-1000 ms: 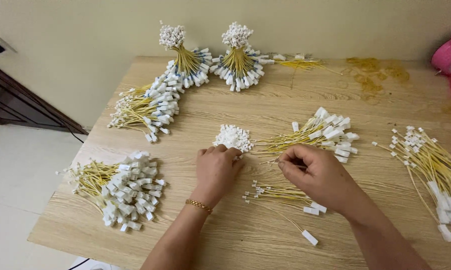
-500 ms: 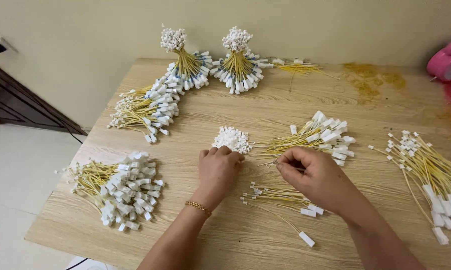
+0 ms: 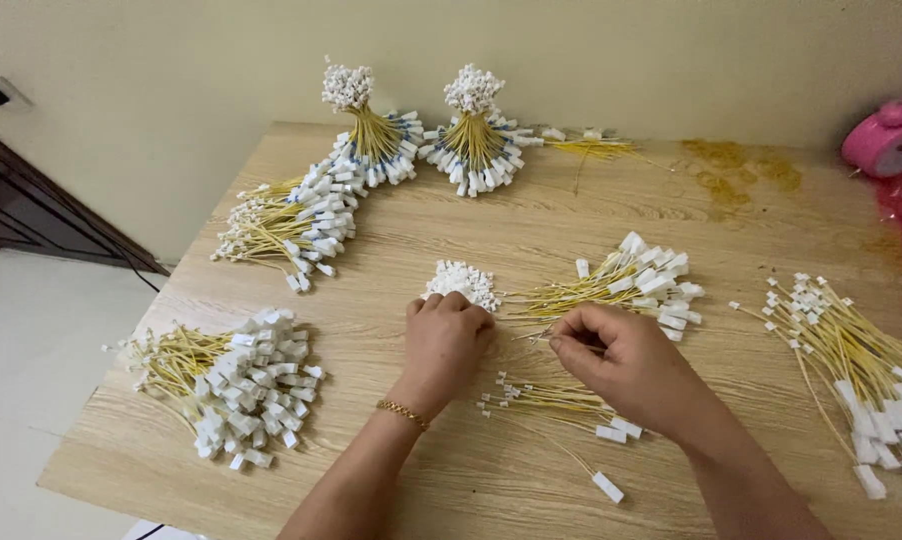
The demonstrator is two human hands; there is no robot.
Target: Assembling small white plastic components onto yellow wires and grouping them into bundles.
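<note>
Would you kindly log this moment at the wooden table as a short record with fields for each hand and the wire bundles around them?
Surface: wooden table
Left hand: left hand, knuckles up, fingers curled at the white end of a yellow wire bundle
Right hand: right hand, fingertips pinched on a thin wire beside that bundle
Below the hands: small loose wires with white connectors
Left edge: heaped bundle
Far side: two upright bundles, one lying flat
Right edge: spread bundle, pink clock
</note>
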